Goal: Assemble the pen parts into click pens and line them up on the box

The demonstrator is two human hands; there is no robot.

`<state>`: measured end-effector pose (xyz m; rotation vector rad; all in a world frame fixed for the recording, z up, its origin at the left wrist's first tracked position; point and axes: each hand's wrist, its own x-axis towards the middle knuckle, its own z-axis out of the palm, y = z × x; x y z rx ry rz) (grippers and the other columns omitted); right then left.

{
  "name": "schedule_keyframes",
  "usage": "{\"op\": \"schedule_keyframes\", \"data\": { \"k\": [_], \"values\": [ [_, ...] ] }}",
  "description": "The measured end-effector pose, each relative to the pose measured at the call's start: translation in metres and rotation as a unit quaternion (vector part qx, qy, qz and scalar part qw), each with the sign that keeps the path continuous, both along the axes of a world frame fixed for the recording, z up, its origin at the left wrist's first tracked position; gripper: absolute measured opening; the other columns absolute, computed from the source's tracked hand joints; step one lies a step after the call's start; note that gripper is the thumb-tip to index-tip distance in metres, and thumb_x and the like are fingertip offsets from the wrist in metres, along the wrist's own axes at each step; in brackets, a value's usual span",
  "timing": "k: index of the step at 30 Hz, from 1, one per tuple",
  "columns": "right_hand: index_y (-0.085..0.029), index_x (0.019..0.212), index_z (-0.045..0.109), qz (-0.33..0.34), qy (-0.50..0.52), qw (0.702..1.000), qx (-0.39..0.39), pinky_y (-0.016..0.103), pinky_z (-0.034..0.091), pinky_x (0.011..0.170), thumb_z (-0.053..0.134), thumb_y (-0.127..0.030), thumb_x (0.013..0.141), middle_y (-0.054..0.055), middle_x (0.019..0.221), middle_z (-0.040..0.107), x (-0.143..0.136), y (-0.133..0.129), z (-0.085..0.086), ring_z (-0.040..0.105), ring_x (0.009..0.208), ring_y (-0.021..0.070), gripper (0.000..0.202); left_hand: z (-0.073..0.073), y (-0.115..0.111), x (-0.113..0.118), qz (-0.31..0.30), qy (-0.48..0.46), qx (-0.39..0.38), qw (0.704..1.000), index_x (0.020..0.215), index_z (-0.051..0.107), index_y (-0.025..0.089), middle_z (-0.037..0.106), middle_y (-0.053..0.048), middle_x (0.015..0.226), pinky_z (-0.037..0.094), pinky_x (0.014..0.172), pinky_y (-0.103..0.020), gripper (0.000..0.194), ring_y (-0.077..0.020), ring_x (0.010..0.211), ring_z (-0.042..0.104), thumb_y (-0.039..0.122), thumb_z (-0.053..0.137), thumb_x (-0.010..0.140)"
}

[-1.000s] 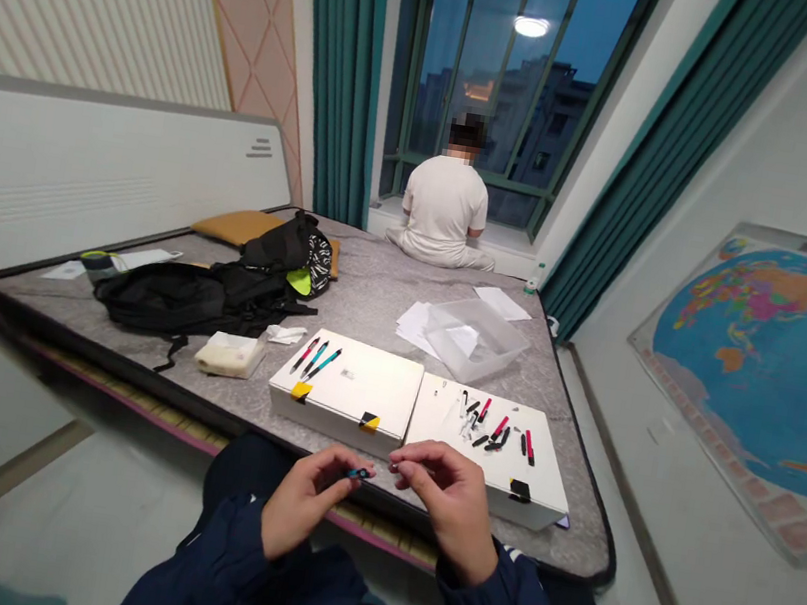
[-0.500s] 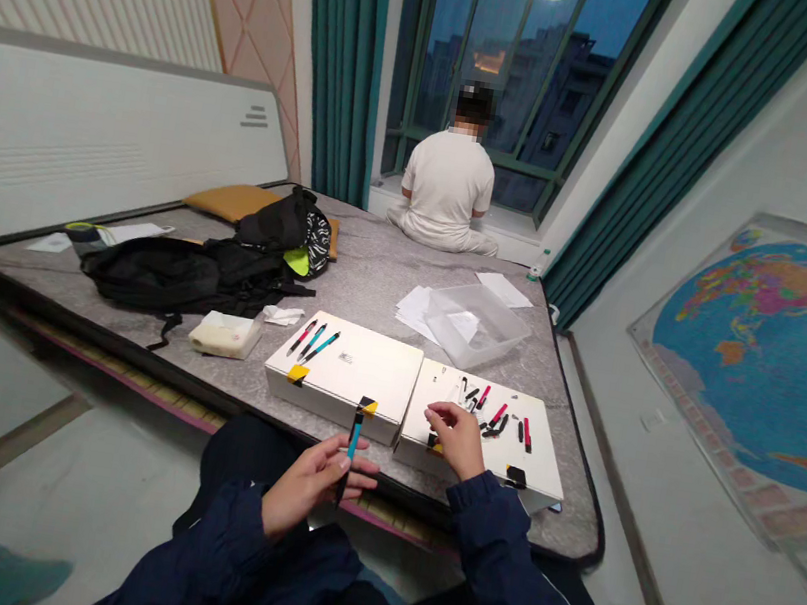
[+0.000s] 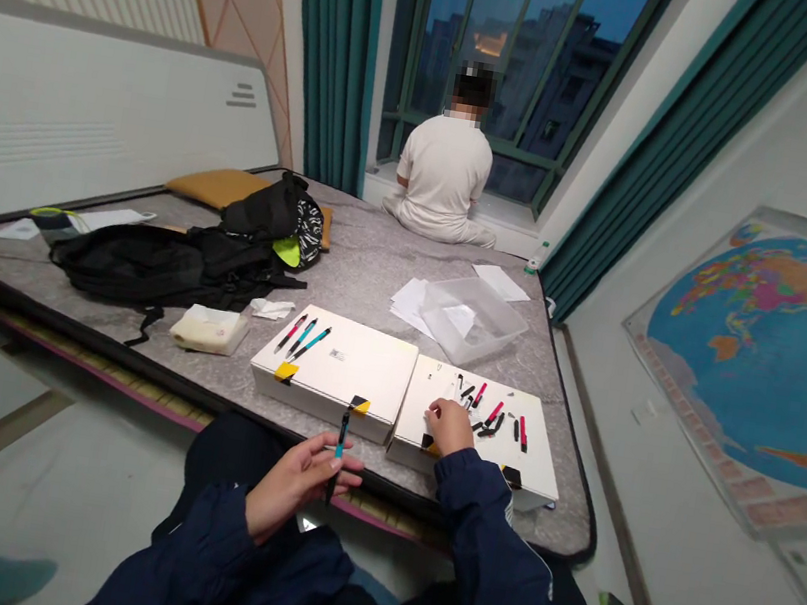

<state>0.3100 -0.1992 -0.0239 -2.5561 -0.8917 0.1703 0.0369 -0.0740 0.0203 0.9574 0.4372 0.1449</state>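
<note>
My left hand (image 3: 305,478) holds a blue and black pen (image 3: 339,450) upright between thumb and fingers, in front of the left white box (image 3: 371,363). Three pens (image 3: 302,338), one red and two blue, lie side by side on that box's left end. Over the right white box (image 3: 535,464), my right hand (image 3: 452,425) has its fingertips pinched near the top surface; whatever is between them is too small to make out. Red and black pen parts (image 3: 493,415) and small clear pieces are scattered beside and beyond it.
A clear plastic bin (image 3: 472,321) and papers (image 3: 411,302) lie behind the boxes on the bed. Left of them are a tissue pack (image 3: 208,329) and black backpack (image 3: 151,265). A person (image 3: 444,172) sits by the window, facing away.
My right hand has moved forward over the right box, its fingers now closed together near the surface. My left hand still holds the pen. The view has shifted slightly.
</note>
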Motion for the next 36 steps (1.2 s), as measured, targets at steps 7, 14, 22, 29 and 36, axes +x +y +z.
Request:
{"op": "schedule_keyframes", "data": {
  "k": [7, 14, 22, 29, 36],
  "values": [
    [-0.016, 0.097, 0.074, -0.002, -0.03, 0.998, -0.058, 0.027, 0.042, 0.07, 0.065, -0.023, 0.085, 0.012, 0.091, 0.072, 0.001, 0.001, -0.005, 0.065, 0.082, 0.0215, 0.017, -0.023, 0.004, 0.006, 0.002, 0.002, 0.068, 0.998, 0.107, 0.06, 0.018, 0.077, -0.01, 0.101, 0.053, 0.082, -0.032, 0.036, -0.024, 0.091, 0.074, 0.035, 0.078, 0.08],
    [-0.015, 0.103, 0.07, -0.03, -0.071, 0.997, -0.03, 0.026, 0.042, 0.078, 0.054, -0.025, 0.092, 0.011, 0.1, 0.071, 0.018, -0.019, 0.012, 0.065, 0.09, 0.0204, 0.021, -0.027, 0.004, 0.007, 0.007, 0.012, 0.072, 0.997, 0.109, 0.059, 0.019, 0.077, -0.01, 0.102, 0.055, 0.081, -0.033, 0.039, -0.0249, 0.092, 0.073, 0.04, 0.076, 0.08],
    [-0.019, 0.091, 0.072, -0.077, -0.079, 0.994, -0.025, 0.027, 0.041, 0.07, 0.056, -0.03, 0.088, 0.006, 0.081, 0.073, 0.084, -0.102, 0.047, 0.065, 0.075, 0.0198, 0.02, -0.039, 0.011, 0.008, -0.005, 0.031, 0.108, 0.994, 0.106, 0.06, 0.019, 0.077, -0.013, 0.104, 0.054, 0.086, -0.036, 0.042, -0.0266, 0.093, 0.073, 0.044, 0.078, 0.077],
    [-0.02, 0.084, 0.073, -0.04, -0.029, 0.996, -0.068, 0.024, 0.041, 0.069, 0.062, -0.027, 0.084, 0.003, 0.078, 0.072, 0.091, -0.138, 0.047, 0.064, 0.073, 0.016, 0.013, -0.053, 0.014, 0.015, 0.002, 0.054, 0.149, 0.987, 0.107, 0.06, 0.02, 0.078, -0.009, 0.097, 0.055, 0.078, -0.032, 0.045, -0.0219, 0.079, 0.071, 0.05, 0.075, 0.077],
    [-0.019, 0.072, 0.071, -0.053, 0.0, 0.989, -0.136, 0.025, 0.033, 0.059, 0.07, -0.015, 0.075, 0.003, 0.07, 0.069, 0.083, -0.144, 0.027, 0.06, 0.067, 0.0167, 0.005, -0.05, 0.016, 0.037, 0.028, 0.076, 0.255, 0.964, 0.108, 0.062, 0.02, 0.063, 0.002, 0.066, 0.042, 0.049, -0.024, 0.048, -0.0171, 0.056, 0.056, 0.057, 0.069, 0.078]
  ]
}}
